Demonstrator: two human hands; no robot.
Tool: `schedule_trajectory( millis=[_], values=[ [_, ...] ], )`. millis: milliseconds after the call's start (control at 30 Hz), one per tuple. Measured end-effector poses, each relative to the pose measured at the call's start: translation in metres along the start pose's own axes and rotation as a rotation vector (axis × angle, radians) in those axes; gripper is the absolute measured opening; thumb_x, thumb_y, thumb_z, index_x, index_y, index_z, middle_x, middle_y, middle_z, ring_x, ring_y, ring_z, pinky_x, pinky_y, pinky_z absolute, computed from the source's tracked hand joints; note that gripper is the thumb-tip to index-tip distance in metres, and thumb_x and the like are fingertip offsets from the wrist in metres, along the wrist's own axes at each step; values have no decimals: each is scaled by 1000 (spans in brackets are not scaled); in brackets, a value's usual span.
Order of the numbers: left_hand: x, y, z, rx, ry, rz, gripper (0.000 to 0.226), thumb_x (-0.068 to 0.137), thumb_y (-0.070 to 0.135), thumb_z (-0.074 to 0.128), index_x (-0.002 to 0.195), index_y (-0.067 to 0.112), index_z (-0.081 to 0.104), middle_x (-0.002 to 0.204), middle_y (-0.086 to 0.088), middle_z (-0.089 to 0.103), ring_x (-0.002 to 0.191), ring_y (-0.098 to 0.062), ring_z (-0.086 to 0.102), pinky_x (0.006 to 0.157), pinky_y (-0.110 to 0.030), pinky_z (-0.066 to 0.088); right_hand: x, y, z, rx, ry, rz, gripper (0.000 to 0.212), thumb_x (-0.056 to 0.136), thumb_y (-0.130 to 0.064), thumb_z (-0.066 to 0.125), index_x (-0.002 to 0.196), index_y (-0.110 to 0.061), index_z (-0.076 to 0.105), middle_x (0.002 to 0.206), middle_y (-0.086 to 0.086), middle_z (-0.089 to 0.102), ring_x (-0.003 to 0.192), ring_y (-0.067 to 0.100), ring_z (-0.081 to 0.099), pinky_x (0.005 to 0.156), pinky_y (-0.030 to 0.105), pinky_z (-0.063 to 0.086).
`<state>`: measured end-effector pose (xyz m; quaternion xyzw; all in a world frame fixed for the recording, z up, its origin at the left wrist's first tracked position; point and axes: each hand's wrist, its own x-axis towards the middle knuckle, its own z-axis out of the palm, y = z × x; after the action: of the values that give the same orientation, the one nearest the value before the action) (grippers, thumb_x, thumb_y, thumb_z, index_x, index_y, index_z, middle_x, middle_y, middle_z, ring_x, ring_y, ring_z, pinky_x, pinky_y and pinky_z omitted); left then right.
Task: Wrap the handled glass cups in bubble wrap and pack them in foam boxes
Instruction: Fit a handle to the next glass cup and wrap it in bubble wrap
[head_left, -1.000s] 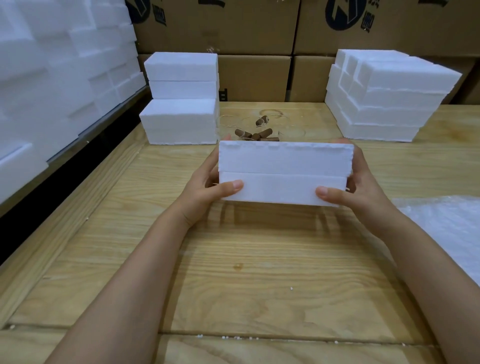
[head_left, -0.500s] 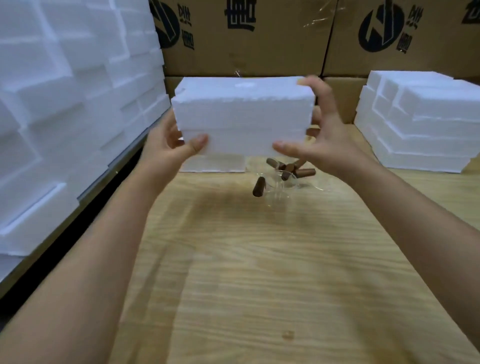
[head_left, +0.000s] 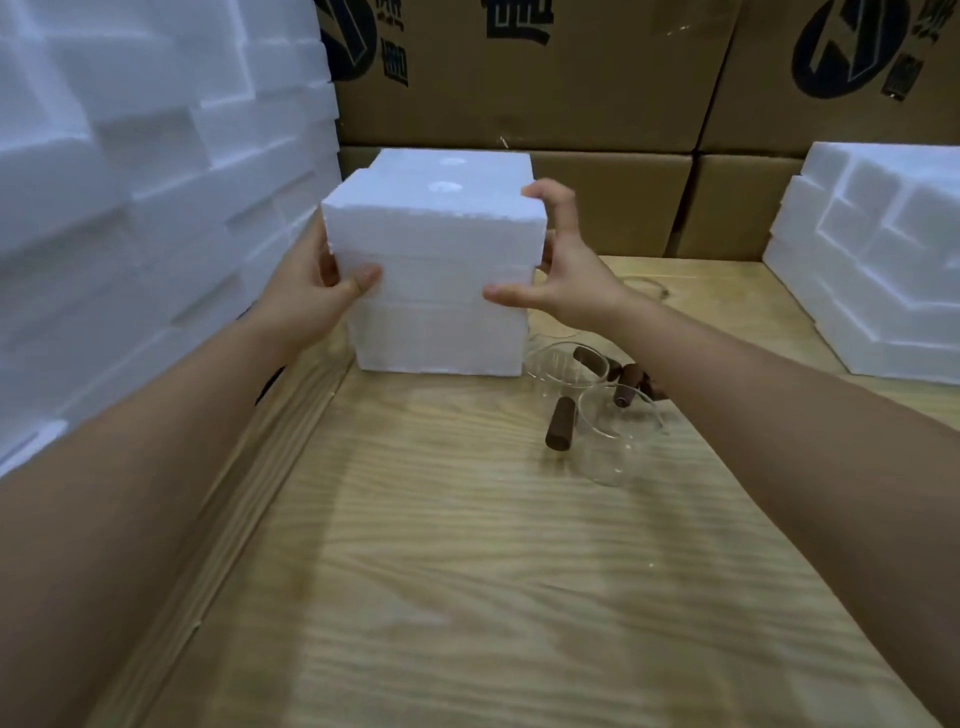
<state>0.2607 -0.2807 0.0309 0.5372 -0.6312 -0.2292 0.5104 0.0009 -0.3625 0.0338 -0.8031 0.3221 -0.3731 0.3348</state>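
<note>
One foam box (head_left: 434, 236) between left hand (head_left: 311, 293) and right hand (head_left: 569, 273)

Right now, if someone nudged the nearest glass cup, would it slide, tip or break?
Likely slides rather than rolls: the nearest glass cup seems to stand upright on the wooden table. Its brown handle juts sideways, so it may swivel. The thin clear wall looks fragile, and other cups stand close enough to knock.
</note>
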Motion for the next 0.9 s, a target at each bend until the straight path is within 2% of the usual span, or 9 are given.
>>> schedule_trajectory(
  millis=[133, 267, 367, 433, 500, 567, 633, 733, 900],
  values=[
    [-1, -10, 8, 12, 43, -29, 65, 95, 17, 58, 150, 26, 25, 131, 17, 50, 120, -1, 50, 89, -12, 46, 3, 3, 2, -13, -11, 21, 86, 71, -26, 83, 125, -47, 18, 116, 12, 59, 102, 19, 65, 90, 41, 55],
    [0, -11, 10, 3, 52, -54, 68, 96, 14, 57, 151, 27, 20, 135, 13, 48, 123, -5, 48, 99, -24, 43, -1, 2, 5, -5, -5, 39, 92, 77, -23, 80, 137, -43, 14, 127, 5, 51, 105, 14, 62, 91, 37, 55],
    [-6, -7, 9, -4, -28, -56, 93, 93, 14, 61, 153, 32, -7, 150, 7, 36, 134, -9, 40, 104, -29, 39, -5, -3, 5, -66, -9, 48, 105, 75, -26, 80, 145, -42, 3, 146, 2, 36, 122, 18, 51, 102, 40, 46],
    [-16, -1, 13, -113, 54, -77, 104, 91, 16, 65, 150, 30, -19, 159, -1, 20, 139, -7, 27, 102, -22, 39, -11, -8, 3, -99, 13, 67, 118, 71, -32, 83, 147, -41, -7, 155, 0, 20, 135, 22, 36, 109, 43, 36],
    [-31, 6, 21, -120, 234, -53, 100, 90, 24, 66, 152, 28, -11, 161, -4, 5, 139, -7, 18, 104, -22, 35, -23, -15, -2, -112, 109, 129, 121, 67, -44, 82, 146, -43, -10, 153, 8, 21, 137, 23, 29, 107, 43, 30],
    [-52, 10, 31, 44, 427, -6, 89, 87, 37, 63, 153, 27, 4, 159, -4, 9, 144, -15, 16, 115, -37, 25, -43, -23, -10, -117, 262, 167, 111, 70, -54, 76, 147, -41, -4, 145, 12, 32, 133, 23, 31, 100, 39, 29],
    [-76, 18, 46, 150, 574, 54, 76, 88, 39, 58, 150, 21, 18, 150, -7, 24, 136, -19, 29, 114, -37, 28, -69, -31, -19, -89, 462, 133, 91, 80, -53, 68, 146, -34, 10, 135, 7, 41, 128, 22, 36, 99, 32, 36],
    [-108, 38, 83, 188, 653, 180, 61, 89, 34, 52, 140, 6, 34, 125, -6, 35, 115, -20, 40, 102, -34, 36, -118, -42, -31, -49, 798, 29, 53, 90, -41, 57, 134, -24, 33, 115, 0, 52, 118, 23, 45, 86, 2, 34],
    [-158, 80, 162, 50, 631, 176, 42, 87, 24, 51, 124, 4, 46, 101, 4, 39, 94, -14, 40, 91, -52, 40, -202, -51, -27, 13, 1044, 61, 12, 90, -27, 48, 98, -34, 42, 92, -16, 48, 103, 23, 51, 96, 43, 42]
  ],
)
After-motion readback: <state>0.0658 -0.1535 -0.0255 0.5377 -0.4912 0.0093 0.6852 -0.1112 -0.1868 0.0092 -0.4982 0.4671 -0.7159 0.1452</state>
